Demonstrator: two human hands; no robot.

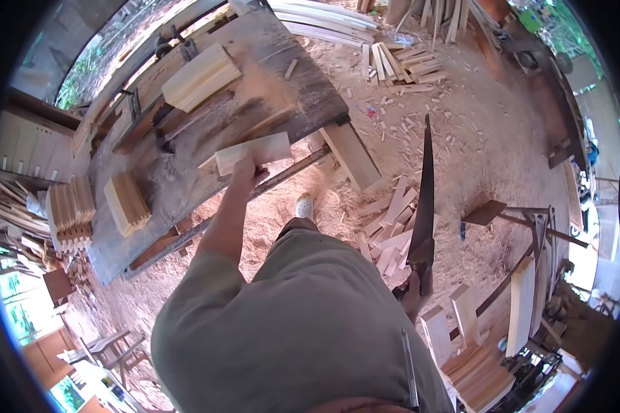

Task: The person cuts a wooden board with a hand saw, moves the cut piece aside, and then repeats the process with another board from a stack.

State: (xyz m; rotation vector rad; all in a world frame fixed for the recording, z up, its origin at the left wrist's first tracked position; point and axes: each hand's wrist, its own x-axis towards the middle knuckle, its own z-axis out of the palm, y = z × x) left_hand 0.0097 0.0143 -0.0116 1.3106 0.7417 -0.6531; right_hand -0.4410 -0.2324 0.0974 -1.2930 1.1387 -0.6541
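My left hand (246, 172) grips a short pale wooden board (260, 149) at the near edge of the workbench (207, 131), its fingers curled over the board's lower edge. Off to my right side, my right hand (413, 292) is closed round the handle of a handsaw (426, 193). The saw's long dark blade points forward, away from the bench and the board. A stack of pale boards (201, 77) lies farther back on the bench, and a smaller stack of grooved pieces (127, 203) sits at its left end.
Wood offcuts (396, 220) and sawdust cover the floor before me. A plank (351, 157) leans at the bench's right corner. To the right stand a wooden frame (530, 227) and upright boards (522, 303). More cut pieces (70, 210) are piled left of the bench.
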